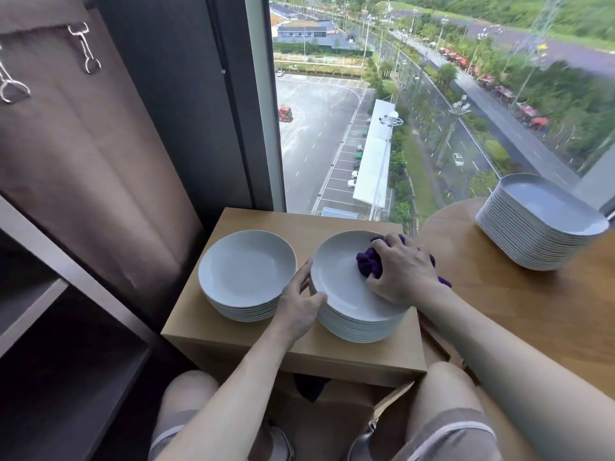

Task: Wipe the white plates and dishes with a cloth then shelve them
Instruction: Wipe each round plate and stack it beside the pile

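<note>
Crowning stack (362,329), glossy white top plate (342,287); right hand (404,267) grip clenches purple cloth (367,262) on it, left hand (301,302) pinches rim.

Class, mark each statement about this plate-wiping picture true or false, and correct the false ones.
1. The right hand presses a purple cloth on the right stack's top plate. True.
2. The left hand hangs idle. False: it grips that top plate's rim.
3. The squarish dishes sit on the wooden stand. False: they sit on the round table.
4. A second round-plate stack stands left of the wiped one. True.
</note>
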Available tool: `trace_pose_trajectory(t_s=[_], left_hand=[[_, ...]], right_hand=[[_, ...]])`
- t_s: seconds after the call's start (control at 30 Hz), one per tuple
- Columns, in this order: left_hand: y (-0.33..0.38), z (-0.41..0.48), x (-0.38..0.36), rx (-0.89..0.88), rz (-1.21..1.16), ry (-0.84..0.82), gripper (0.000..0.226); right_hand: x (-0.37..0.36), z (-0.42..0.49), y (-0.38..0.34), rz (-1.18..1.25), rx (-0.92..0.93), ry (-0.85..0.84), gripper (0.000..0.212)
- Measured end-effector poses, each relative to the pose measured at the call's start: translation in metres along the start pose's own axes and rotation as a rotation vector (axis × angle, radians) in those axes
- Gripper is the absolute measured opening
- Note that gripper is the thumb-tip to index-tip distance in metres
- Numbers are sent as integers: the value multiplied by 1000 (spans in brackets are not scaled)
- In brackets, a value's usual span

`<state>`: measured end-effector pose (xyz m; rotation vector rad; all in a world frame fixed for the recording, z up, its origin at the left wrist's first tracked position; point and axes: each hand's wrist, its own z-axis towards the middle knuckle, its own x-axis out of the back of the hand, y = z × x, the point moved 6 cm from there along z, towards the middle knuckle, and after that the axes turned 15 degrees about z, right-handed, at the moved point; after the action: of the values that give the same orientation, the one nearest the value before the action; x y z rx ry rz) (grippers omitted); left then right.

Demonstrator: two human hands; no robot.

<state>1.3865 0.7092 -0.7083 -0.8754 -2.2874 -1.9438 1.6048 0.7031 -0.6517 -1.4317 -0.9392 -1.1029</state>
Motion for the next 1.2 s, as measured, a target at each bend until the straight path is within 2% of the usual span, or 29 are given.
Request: trace_pose_trajectory(t_s=[0.2,0.4,0.57,0.77,0.97,1.1,1.2], left_hand=[[-6,5,-1,27,-90,-40,81],[-3,2,0,7,-124,-76,81],[-3,1,1,8,-156,-95,73],[-2,-3,2,54,-144,-31,76],[2,-5,1,43,-142,-29,82],[0,-2,0,40,-133,-40,74],[1,-1,0,38,-128,-44,78]], right_hand=[[-14,31,-21,213,-23,73,56],[-23,29,-63,381,145,-50,49],[-21,-1,-75,283,312,-263,55],[-7,-32,-52,48,238,-392,43],[17,-18,-6,-72,6,-256,24],[12,2,-2,-98,-7,-99,36],[6,15,-11,-119,12,38,45]])
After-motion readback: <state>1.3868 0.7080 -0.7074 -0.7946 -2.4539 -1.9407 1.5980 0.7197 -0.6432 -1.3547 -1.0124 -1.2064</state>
